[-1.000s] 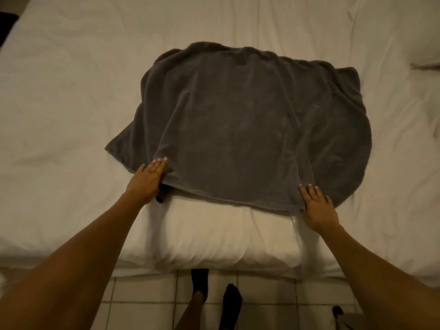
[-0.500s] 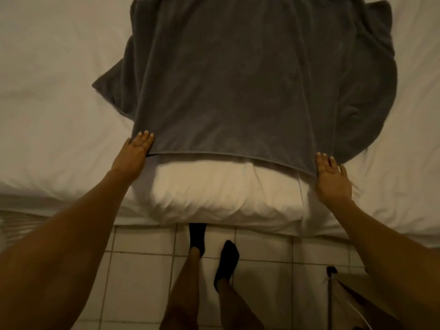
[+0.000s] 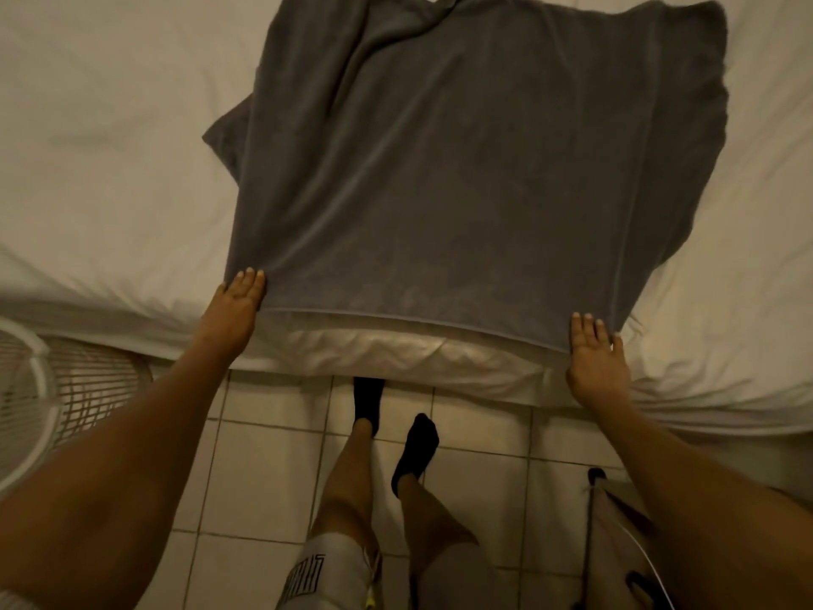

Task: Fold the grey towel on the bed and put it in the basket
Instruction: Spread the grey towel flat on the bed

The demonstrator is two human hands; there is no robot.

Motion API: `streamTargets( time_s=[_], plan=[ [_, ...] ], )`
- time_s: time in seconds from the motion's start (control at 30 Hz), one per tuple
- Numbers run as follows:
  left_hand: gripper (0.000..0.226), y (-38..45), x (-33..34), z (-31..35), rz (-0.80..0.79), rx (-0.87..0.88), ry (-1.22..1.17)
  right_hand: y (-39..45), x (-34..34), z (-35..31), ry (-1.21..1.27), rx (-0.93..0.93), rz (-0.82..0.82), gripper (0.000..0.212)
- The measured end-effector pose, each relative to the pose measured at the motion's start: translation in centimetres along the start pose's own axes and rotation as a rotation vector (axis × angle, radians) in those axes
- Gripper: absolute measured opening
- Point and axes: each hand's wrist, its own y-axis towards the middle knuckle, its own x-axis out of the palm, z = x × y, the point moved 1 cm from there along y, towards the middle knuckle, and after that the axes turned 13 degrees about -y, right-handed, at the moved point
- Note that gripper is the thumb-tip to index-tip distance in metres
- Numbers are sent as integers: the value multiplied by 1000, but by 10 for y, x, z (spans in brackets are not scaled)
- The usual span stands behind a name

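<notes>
Grey towel (image 3: 462, 178) lies spread on the bed (image 3: 110, 147), near hem at the mattress edge, far part rumpled. Soft, limp terry, light, likely drapes and bunches; best taken at the two near corners. Left hand (image 3: 235, 301) holds the near-left corner, right hand (image 3: 596, 358) the near-right; fingers straight on top, thumbs hidden, so true pinch unclear. Both arms extended, well apart.
</notes>
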Motion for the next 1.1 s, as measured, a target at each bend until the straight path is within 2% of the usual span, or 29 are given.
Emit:
streamTargets(
  time_s=[0.2, 0.33, 0.53, 0.83, 1.1],
  plan=[
    [65, 17, 17, 16, -118, -31, -25, 10, 10, -13, -2, -93, -90, 76],
    [73, 16, 22, 37, -229, -50, 24, 10, 14, -20, 103, -144, -154, 78],
    [68, 36, 37, 101, -201, 29, -54, 27, -1, -46, 359, -96, 16, 59],
    [70, 93, 88, 200, -206, 274, -39, 69, -13, -94, 396, -15, 11, 60],
    [67, 135, 85, 237, -223, 358, 51, 93, -7, -72, 403, 113, 0, 59]
  ],
)
